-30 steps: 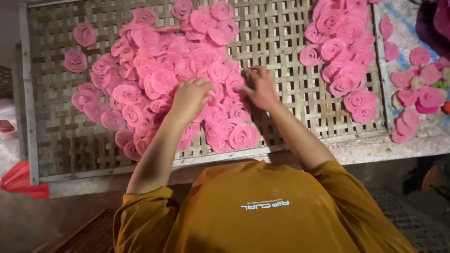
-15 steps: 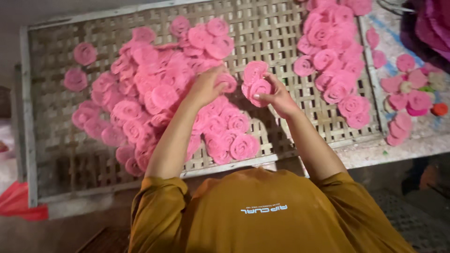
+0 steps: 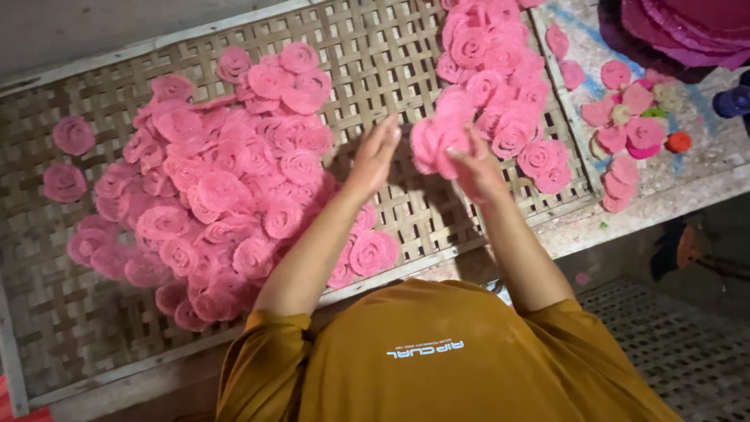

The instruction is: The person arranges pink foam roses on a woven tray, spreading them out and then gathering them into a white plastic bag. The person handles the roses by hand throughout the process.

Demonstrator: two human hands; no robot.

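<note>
My right hand (image 3: 478, 168) is raised over the woven bamboo tray (image 3: 391, 62) and grips a small bunch of pink spiral discs (image 3: 433, 141). Just left of that bunch is my left hand (image 3: 375, 152), flat, fingers straight and together, holding nothing. A large heap of the same pink discs (image 3: 226, 187) covers the tray's left half under my left arm. A second heap of pink discs (image 3: 500, 86) lies at the tray's right end, right behind my right hand.
Loose pink discs (image 3: 625, 133) lie on the stained table to the right, with a small orange piece (image 3: 678, 141) and a blue object (image 3: 733, 101). Dark magenta sheets (image 3: 687, 27) are stacked top right. A metal grid floor (image 3: 672, 344) shows at lower right.
Both hands have lifted off the big heap and moved right. My right hand now holds a bunch of pink discs that it picked up; the left hand has come away empty beside it.
</note>
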